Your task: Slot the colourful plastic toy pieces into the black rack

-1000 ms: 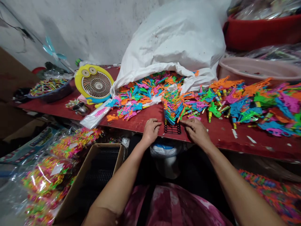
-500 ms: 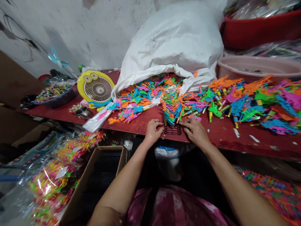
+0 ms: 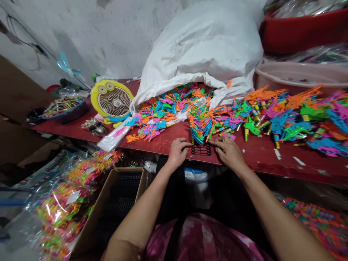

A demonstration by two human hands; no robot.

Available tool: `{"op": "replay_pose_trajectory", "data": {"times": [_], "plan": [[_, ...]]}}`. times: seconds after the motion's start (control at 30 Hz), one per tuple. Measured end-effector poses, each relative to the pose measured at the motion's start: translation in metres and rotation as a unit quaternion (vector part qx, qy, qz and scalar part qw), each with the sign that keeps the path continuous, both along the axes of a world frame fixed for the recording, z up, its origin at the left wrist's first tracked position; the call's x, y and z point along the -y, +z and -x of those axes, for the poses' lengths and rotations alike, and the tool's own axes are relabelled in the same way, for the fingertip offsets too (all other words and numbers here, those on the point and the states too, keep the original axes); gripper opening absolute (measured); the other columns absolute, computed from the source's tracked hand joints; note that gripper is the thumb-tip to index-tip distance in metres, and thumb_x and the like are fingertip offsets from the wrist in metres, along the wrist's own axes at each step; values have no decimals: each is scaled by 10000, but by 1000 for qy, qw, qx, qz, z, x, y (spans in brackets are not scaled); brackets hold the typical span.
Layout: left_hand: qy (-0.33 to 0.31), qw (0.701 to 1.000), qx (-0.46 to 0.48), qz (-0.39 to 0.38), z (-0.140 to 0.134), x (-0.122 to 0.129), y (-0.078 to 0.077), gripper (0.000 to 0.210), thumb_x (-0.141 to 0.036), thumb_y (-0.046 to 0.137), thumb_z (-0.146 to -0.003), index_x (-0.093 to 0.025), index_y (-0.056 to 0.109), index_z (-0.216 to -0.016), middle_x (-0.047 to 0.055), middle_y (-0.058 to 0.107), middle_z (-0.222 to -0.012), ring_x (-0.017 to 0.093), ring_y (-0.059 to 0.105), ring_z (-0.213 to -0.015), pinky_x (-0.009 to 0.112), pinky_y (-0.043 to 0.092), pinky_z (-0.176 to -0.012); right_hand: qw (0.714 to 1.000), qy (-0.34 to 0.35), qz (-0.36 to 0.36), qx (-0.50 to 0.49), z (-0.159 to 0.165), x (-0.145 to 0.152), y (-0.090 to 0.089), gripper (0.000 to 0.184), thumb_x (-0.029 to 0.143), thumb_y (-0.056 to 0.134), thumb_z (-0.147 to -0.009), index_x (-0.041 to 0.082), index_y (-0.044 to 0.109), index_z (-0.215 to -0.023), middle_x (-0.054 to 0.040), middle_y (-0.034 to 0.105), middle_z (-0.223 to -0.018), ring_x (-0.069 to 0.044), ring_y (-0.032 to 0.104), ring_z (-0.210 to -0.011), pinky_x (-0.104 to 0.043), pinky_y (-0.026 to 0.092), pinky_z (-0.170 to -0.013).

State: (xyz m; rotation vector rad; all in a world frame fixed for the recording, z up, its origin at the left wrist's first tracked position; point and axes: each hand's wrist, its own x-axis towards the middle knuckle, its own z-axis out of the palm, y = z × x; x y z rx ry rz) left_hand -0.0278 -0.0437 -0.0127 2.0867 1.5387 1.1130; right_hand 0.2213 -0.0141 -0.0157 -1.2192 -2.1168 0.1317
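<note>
A black plastic grid rack (image 3: 201,150) lies at the front edge of the red table, its near end bare. Behind that bare part stands a tight row of flat toy-like plastic pieces (image 3: 200,127) in blue, green, orange and pink. My left hand (image 3: 178,151) is at the rack's left side, fingers curled and fingertips against its edge. On the opposite side, my right hand (image 3: 227,152) has its index finger and thumb at the rack's right edge, with the other fingers bent. The exact contact of the fingertips is too small to make out.
Loose plastic pieces (image 3: 288,119) spread across the table's right side, and more spill from a white sack (image 3: 201,43) behind. A yellow fan (image 3: 112,101) stands at left. Below the table are a carton (image 3: 81,232) of black racks and bagged colourful pieces (image 3: 65,203).
Both hands keep nearly the same place at the rack's sides. The whole view has shifted slightly, so things appear a little further right.
</note>
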Motion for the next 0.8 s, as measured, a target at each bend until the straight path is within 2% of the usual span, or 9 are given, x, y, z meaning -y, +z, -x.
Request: {"op": "replay_pose_trajectory", "data": {"times": [0.27, 0.53, 0.8], "plan": [[-2, 1000, 4, -10, -2, 2, -2, 325, -47, 542, -789, -233, 748, -956, 66, 624, -1163, 207, 555, -1169, 386, 446, -1022, 1000, 9, 2, -10, -1, -1, 0, 365, 155, 492, -867, 234, 752, -1111, -96, 616, -976, -244, 561, -937, -392, 474, -819], [10, 998, -61, -8, -4, 5, -2, 395, -59, 519, -791, -252, 715, -1075, 63, 597, -1236, 223, 522, -1178, 406, 423, -1022, 998, 26, 2, -65, 0, 5, 6, 348, 143, 481, -865, 246, 780, -1010, -71, 630, -890, -213, 568, -865, -357, 466, -768], [32, 995, -89, -23, -11, 10, 0, 376, -55, 500, -791, -261, 692, -1040, 44, 607, -1199, 221, 519, -1105, 382, 428, -938, 999, -5, 7, 31, 3, 6, 6, 359, 161, 487, -899, 256, 742, -1133, -88, 633, -1006, -233, 543, -959, -356, 431, -803]]}}
